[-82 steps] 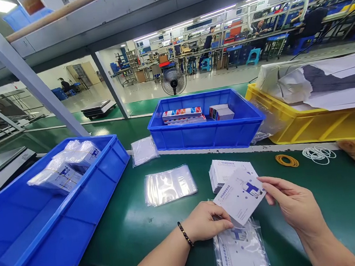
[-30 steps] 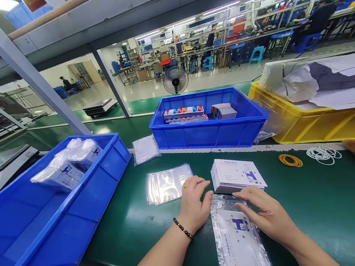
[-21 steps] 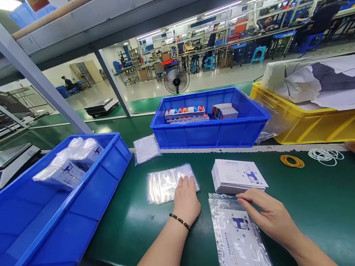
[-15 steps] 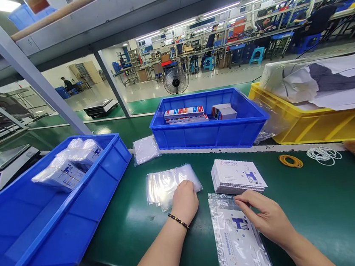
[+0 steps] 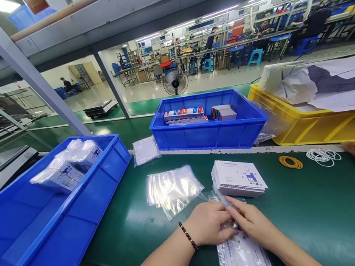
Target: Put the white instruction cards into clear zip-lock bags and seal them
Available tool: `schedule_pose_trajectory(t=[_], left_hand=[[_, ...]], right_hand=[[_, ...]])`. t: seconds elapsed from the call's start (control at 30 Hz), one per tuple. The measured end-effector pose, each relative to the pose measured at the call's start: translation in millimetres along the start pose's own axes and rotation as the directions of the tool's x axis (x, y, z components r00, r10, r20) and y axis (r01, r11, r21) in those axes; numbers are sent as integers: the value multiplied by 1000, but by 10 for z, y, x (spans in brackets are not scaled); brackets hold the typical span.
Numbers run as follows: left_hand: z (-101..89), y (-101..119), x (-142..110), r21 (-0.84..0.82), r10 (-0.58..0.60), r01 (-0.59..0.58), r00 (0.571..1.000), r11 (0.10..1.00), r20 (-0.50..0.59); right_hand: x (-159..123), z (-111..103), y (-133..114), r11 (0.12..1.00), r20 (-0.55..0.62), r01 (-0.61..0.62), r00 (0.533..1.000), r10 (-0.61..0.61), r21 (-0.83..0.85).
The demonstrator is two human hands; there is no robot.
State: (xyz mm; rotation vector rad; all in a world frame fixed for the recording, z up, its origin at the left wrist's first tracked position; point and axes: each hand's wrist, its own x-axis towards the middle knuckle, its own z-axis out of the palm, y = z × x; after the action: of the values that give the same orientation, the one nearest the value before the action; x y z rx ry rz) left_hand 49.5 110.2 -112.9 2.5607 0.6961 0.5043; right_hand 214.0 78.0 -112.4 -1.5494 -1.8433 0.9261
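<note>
The green desk carries everything near the hands. A long blue bin stands at the left, with banded packs inside. A yellow bin at the far right holds white and dark wrapping. Between them, a smaller blue bin contains printed boxes. At the left edge sits a scale

The left hand bends over a clear bag, fingers curled against it; its tips are partly hidden, so I cannot tell whether its grip is closed. The right hand meets it, its grip together on the bag, thumb and finger pinching the edge. The bag is just in front of the card stack, above the filled bags, which lie flat under the hands

Empty bags lie fanned left of the card stack, with a white pack behind. White bands and tan bands lie at the right. Smallest are a beaded bracelet and a ring on the left hand
</note>
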Motion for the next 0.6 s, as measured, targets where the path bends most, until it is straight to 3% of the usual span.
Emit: schedule_pose_trajectory(t=[0.07,0.13,0.23,0.3,0.33,0.47,0.6], left_hand=[[-4,35,15,-179,-76,71,997,981,-17],[-20,57,40,-393,-263,226,964,891,-42],[-29,62,93,-707,-562,440,824,554,72],[-21,54,125,-805,-653,480,741,349,159],[-16,51,136,-825,-676,481,716,296,174],[-4,54,131,-847,-691,448,709,286,141],[15,80,84,-806,-659,419,750,417,49]], right_hand=[[0,4,58,988,-57,86,994,-94,-125],[-1,3,107,953,-87,185,974,-211,-238],[-4,15,135,862,-72,360,910,-409,-356],[-11,31,118,814,-52,436,870,-491,-385],[-16,38,100,808,-54,447,863,-503,-383],[-38,32,-14,874,-87,401,895,-438,-275],[-38,-25,-112,924,-81,341,930,-359,-173]])
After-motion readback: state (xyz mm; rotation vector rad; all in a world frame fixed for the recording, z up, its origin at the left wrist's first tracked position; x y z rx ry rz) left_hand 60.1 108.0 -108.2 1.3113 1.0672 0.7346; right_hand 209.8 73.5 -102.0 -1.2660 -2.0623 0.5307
